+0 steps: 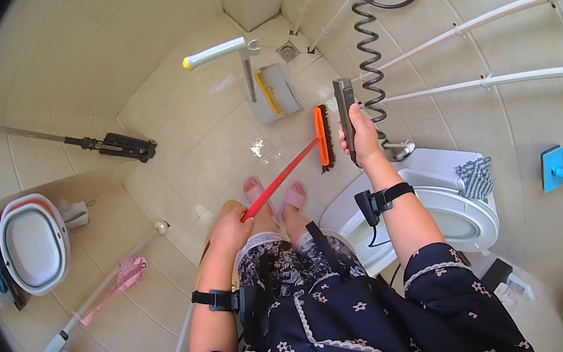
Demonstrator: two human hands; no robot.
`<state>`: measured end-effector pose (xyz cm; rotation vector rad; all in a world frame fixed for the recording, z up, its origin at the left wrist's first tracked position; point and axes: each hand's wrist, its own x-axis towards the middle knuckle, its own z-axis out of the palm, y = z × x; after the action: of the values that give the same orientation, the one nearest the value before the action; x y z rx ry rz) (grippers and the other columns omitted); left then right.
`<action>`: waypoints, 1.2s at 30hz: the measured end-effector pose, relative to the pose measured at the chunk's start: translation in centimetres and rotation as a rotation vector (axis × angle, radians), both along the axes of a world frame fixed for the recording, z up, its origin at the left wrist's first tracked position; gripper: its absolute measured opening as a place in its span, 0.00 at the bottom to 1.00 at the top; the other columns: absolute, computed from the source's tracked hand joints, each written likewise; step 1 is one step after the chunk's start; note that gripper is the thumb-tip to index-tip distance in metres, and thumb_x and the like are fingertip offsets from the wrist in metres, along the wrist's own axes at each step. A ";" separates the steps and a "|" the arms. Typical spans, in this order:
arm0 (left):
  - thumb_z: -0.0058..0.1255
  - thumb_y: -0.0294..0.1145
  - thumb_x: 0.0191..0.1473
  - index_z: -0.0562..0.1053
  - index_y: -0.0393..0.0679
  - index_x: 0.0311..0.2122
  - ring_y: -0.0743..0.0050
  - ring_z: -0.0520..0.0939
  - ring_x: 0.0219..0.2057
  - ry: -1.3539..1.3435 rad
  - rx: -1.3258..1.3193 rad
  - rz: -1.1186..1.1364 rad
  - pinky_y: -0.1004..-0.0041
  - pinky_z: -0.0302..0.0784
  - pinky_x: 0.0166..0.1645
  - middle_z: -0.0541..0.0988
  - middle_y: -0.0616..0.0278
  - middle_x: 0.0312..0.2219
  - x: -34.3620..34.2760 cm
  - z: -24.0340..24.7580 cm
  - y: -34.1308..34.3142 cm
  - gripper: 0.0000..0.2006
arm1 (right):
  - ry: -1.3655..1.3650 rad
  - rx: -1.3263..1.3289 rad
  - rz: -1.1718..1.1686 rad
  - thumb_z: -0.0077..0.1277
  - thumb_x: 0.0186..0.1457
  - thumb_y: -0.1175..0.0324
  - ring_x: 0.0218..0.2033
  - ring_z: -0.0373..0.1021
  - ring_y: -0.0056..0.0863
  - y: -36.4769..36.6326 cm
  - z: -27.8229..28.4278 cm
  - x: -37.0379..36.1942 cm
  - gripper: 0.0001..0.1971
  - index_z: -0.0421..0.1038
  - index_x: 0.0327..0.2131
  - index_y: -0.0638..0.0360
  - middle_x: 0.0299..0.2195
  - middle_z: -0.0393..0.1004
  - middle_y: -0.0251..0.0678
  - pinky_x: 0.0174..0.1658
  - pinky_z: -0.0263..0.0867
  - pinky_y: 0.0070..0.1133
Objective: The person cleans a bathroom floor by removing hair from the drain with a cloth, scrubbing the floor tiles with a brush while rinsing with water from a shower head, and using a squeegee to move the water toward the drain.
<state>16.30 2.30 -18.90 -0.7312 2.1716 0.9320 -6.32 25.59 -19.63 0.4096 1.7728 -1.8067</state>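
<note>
My left hand (231, 230) is wrapped round the red handle (280, 180) of a floor brush. The orange brush head (321, 134), with dark bristles, is at the floor, out ahead of my feet. In my right hand (362, 134) is a slim dark grey handheld sprayer (345, 98), held up above the floor to the right of the brush head. A black coiled hose (366, 34) hangs just beside it; where the hose joins is hard to see. Both my forearms wear black straps with small devices.
A grey dustpan (274, 98) with a tall handle stands ahead near a floor drain (288, 51). The toilet (446, 218) is close on my right, below white wall rails (527, 76). Folded basins (33, 243) and a black-headed mop (119, 147) are at left. Wet patches shine on the tiles.
</note>
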 end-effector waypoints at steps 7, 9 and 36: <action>0.49 0.44 0.46 0.72 0.46 0.43 0.52 0.77 0.38 -0.040 0.021 0.006 0.64 0.71 0.42 0.77 0.50 0.34 -0.9 1.3 0.8 0.19 | -0.047 0.107 0.122 0.40 0.54 0.42 0.09 0.58 0.14 2.6 -0.1 -0.6 0.25 0.66 0.26 0.56 0.12 0.64 0.28 0.10 0.51 0.13; 0.49 0.43 0.47 0.72 0.44 0.44 0.53 0.77 0.37 -0.029 0.010 0.003 0.65 0.71 0.42 0.77 0.49 0.34 -0.9 1.5 1.1 0.20 | -0.042 0.109 0.163 0.39 0.54 0.41 0.09 0.58 0.14 3.3 0.2 -0.5 0.25 0.66 0.26 0.56 0.12 0.64 0.28 0.10 0.51 0.13; 0.48 0.30 0.50 0.73 0.35 0.42 0.83 0.72 0.20 0.035 -0.007 0.314 0.82 0.65 0.26 0.76 0.63 0.19 2.5 14.6 -3.3 0.15 | -0.063 0.144 0.257 0.38 0.51 0.35 0.08 0.57 0.14 10.4 1.7 -5.5 0.29 0.64 0.25 0.56 0.11 0.63 0.27 0.10 0.51 0.14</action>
<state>18.84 -0.98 -4.29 -1.0880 2.1273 1.1010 -11.87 35.99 -17.88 0.2759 1.8258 -1.4804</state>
